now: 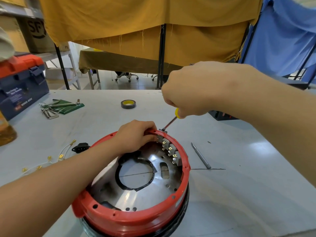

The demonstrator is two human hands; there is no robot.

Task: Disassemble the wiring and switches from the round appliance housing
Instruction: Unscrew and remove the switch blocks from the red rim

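Three switches [171, 150] remain inside the housing [135, 218]; left hand [136, 134] grips its far rim, right hand [191, 93] clamps the screwdriver [172, 119], prying next

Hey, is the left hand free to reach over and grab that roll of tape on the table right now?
Probably not right away. The left hand is gripping the red housing rim by the switches. The path to the tape roll looks open, but it would have to let go first.
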